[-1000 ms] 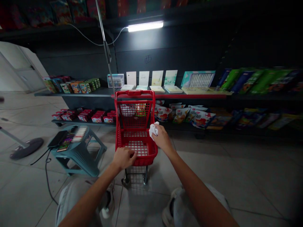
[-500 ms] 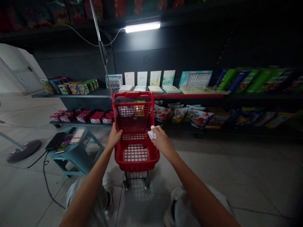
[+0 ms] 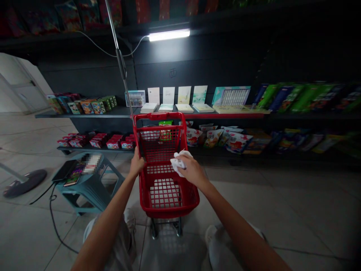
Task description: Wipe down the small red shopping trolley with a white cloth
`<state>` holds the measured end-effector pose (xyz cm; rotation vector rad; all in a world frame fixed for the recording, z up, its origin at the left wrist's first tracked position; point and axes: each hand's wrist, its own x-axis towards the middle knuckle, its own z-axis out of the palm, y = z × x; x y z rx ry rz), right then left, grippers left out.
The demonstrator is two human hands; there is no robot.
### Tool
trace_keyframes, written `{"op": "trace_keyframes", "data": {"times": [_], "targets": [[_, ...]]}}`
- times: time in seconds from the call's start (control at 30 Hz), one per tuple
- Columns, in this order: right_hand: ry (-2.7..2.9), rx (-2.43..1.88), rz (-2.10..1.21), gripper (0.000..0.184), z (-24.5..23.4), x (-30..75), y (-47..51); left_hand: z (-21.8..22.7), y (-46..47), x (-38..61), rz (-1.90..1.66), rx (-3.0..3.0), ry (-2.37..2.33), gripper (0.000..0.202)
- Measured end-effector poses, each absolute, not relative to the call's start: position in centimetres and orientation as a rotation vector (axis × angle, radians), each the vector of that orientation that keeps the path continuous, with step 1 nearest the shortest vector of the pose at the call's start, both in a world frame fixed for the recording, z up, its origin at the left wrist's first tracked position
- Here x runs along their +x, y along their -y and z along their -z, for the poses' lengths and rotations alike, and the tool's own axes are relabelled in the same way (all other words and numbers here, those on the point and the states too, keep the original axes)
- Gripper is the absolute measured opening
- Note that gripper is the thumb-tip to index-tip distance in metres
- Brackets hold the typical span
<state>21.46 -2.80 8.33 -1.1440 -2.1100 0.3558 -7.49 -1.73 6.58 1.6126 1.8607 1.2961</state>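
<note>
A small red shopping cart stands on the tiled floor in front of me, its basket empty. My left hand grips the cart's left rim, fingers curled over it. Over the basket near its right rim, my right hand is closed on a crumpled white cloth. My knees show at the bottom, either side of the cart.
Dark shelves behind the cart carry books, boxes and snack bags. A teal stool with a phone and packets stands at the left, with a cable trailing over the floor. A fan base lies far left. A metal pole rises behind the cart.
My left hand moved from the cart's front rim to its left rim. The right hand carried the cloth from the right rim inward over the basket. The cart sits closer to me.
</note>
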Motion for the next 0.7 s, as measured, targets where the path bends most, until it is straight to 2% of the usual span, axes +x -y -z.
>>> {"op": "trace_keyframes", "data": {"times": [0.13,0.2,0.43,0.7], "targets": [[1.761,-1.003,-0.795,0.04,-7.3,18.3,-2.4,-7.0,2.5,-6.8,-1.255,1.519,-1.898,0.078],[1.544,-1.022,-0.878,0.045,-7.0,16.4,-5.3,-7.0,2.8,-6.7,-1.198,1.5,-1.945,0.086],[0.979,-1.318,-0.591,0.058,-6.6,12.3,-12.6,-6.4,4.3,-5.7,-1.117,1.531,-1.964,0.093],[1.231,-1.422,-0.667,0.053,-4.8,3.9,-12.4,-5.9,5.4,-4.5,-1.204,1.503,-1.908,0.099]]}}
